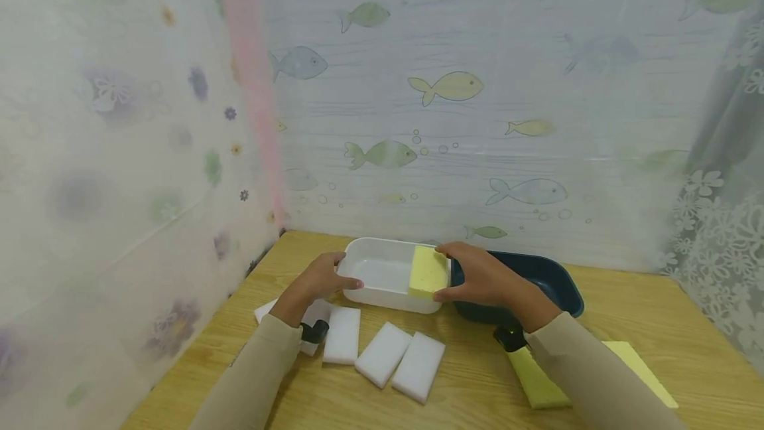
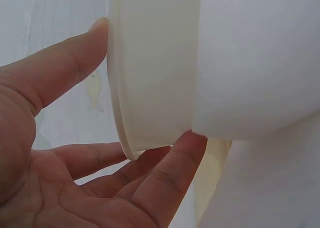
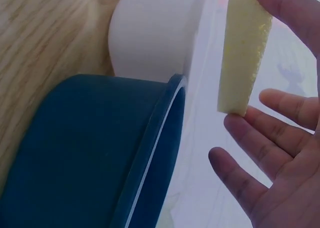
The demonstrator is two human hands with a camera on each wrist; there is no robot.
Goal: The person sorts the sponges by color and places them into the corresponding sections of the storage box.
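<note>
A yellow sponge [image 1: 428, 274] is pinched between the thumb and fingertips of my right hand [image 1: 480, 275]. It is over the right end of a white basin [image 1: 384, 298]. My left hand [image 1: 315, 284] holds that basin by its left end, the thumb at the rim [image 2: 114, 83] and fingertips against the outer wall. Beside the white basin, on the right, stands a dark blue basin [image 3: 90, 138], partly covered by my right hand and forearm in the head view.
White sponges lie in front of the white basin, among them one sponge [image 1: 342, 336] near my left wrist and another [image 1: 419, 367] farther right. Yellow sponges [image 1: 540, 383] lie by my right forearm on the wooden table [image 1: 477, 383]. A fish-patterned curtain [image 1: 453, 151] hangs behind.
</note>
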